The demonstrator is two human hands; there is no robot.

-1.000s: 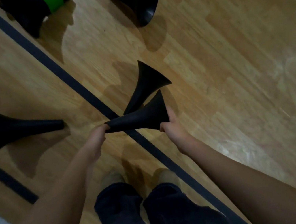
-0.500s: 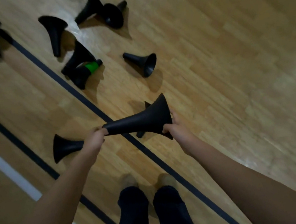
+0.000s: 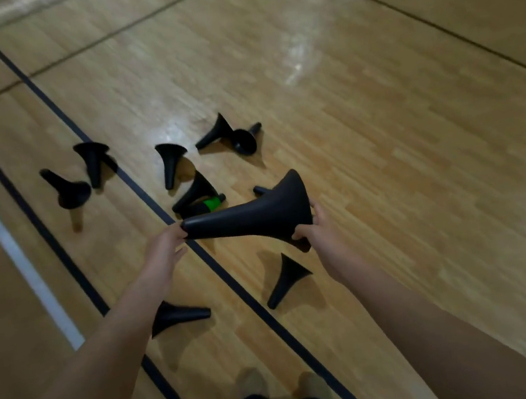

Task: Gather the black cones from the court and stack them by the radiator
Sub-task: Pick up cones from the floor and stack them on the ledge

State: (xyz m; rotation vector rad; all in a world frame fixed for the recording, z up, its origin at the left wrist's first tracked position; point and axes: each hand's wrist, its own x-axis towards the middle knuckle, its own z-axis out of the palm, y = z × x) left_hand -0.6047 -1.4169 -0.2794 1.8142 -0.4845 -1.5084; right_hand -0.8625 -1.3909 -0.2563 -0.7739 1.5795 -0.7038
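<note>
I hold one black cone (image 3: 257, 215) sideways in mid-air above the wooden court floor. My left hand (image 3: 165, 251) pinches its narrow tip and my right hand (image 3: 314, 231) grips the rim of its wide base. Several other black cones lie tipped over on the floor: one cone (image 3: 285, 279) just below my right hand, one cone (image 3: 178, 316) partly behind my left forearm, and a scattered group of cones (image 3: 170, 162) farther ahead. One cone with a green band (image 3: 209, 204) lies just beyond the held one. No radiator is in view.
A black court line (image 3: 81, 137) runs diagonally under the cones toward my feet (image 3: 281, 398). A second black line and a white line (image 3: 9, 244) run parallel on the left. Bare wooden floor (image 3: 419, 158) stretches to the right.
My view has lifted and I have straightened up, so more of the court and more cones show. The held cone rose with both hands, still gripped at tip and base.
</note>
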